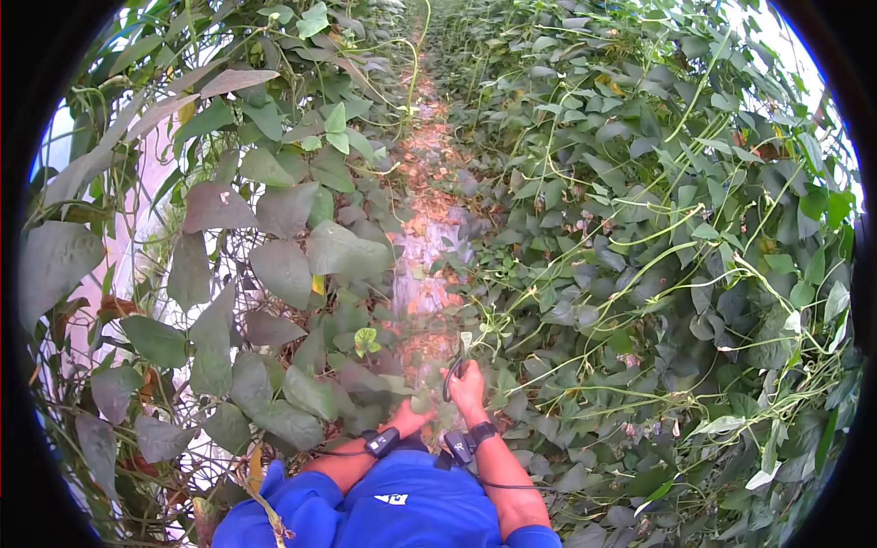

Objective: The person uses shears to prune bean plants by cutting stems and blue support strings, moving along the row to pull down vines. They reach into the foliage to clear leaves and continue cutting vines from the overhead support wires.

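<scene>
My right hand (468, 391) is closed, held out low over the path between the plants. From its grip a thin dark looped object (448, 382) sticks out; its kind is not clear. A pale leafy stem tip (468, 339) is just beyond the fingers. Lower and to the left, my left hand (408, 418) reaches inward near my waist, close to a small green leaf (421, 401). Its fingers are blurred and partly hidden, so what they hold, if anything, does not show.
Dense climbing vines with broad leaves (347, 252) rise on the left. More vines with long thin stems (653, 265) crowd the right. A narrow path (425, 274) strewn with brown litter runs ahead. Dark devices (382, 442) with cables are strapped to both wrists.
</scene>
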`<state>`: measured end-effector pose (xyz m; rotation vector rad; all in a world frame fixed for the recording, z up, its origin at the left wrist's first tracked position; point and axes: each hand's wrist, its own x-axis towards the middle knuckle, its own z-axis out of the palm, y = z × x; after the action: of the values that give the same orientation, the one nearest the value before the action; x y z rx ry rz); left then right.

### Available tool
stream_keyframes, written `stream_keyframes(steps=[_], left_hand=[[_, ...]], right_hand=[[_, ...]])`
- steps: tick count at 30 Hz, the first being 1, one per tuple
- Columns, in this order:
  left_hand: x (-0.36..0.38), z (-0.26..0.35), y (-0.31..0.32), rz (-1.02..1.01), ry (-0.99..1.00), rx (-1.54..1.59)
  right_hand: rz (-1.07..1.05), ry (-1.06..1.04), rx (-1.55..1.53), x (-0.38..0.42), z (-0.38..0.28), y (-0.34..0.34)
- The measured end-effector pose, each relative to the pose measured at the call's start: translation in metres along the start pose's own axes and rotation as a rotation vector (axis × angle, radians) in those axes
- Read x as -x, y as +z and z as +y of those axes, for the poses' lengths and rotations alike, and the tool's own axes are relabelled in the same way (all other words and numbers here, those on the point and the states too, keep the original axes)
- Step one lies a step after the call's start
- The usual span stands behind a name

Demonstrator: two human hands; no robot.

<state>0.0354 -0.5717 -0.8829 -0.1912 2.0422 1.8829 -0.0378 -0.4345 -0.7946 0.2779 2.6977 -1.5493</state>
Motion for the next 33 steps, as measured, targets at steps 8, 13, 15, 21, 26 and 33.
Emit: stream_keyframes(steps=[8,13,15,21,26,33], left_hand=[[0.016,0.017,-0.001,-0.250,0.147,-0.308],[0.010,0.071,-0.043,-0.849,-0.220,-0.454],[-0.003,0.072,-0.067,-0.855,-0.272,-0.539],[-0.054,0.138,-0.087,-0.191,0.030,0.085],[-0.079,0.171,-0.036,-0.136,0.082,0.172],[-0.101,0.184,0.004,-0.264,-0.210,0.618]], right_hand=[[0.168,-0.003,-0.140,0.004,0.027,0.016],[0.106,0.010,0.010,0.017,0.013,0.005],[0.059,-0.073,-0.095,0.029,-0.006,-0.007],[0.030,-0.086,0.004,0.039,-0.008,-0.018],[-0.035,-0.125,-0.026,0.051,-0.012,-0.017],[-0.136,-0.147,-0.055,0.056,-0.009,-0.030]])
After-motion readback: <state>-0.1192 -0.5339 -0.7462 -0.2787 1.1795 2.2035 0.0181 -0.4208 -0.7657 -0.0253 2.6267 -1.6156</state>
